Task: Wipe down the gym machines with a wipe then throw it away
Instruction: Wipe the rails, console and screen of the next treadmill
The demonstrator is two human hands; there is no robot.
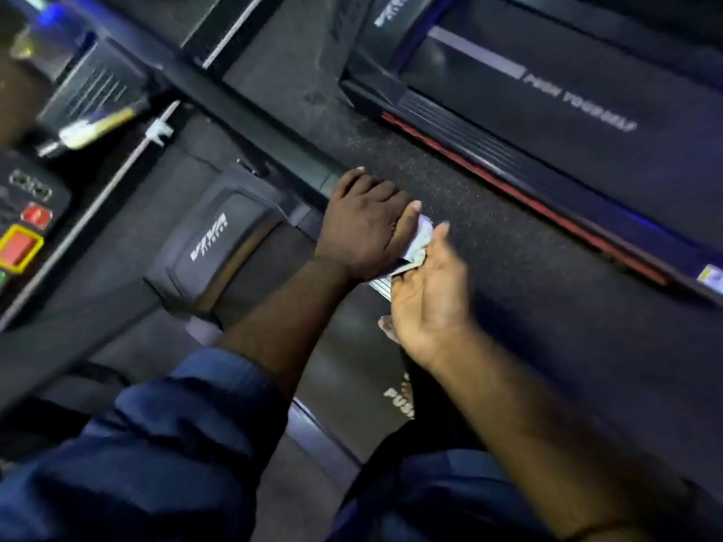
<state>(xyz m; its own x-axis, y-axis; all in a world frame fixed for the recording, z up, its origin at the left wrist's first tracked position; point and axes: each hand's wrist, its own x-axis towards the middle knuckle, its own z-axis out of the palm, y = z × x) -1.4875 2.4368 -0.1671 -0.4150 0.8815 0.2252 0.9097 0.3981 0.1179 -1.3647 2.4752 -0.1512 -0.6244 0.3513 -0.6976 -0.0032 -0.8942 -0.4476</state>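
While left hand (364,228) pinches crumpled white wipe (420,238), right hand (428,303) fingers loose, touching it.

White wipe (419,240); navy sleeve (187,416); red stripe (520,197).

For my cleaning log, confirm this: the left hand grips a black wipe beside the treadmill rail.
Not quite: the wipe is white, not black. The head view shows the left hand gripping it beside the treadmill rail.
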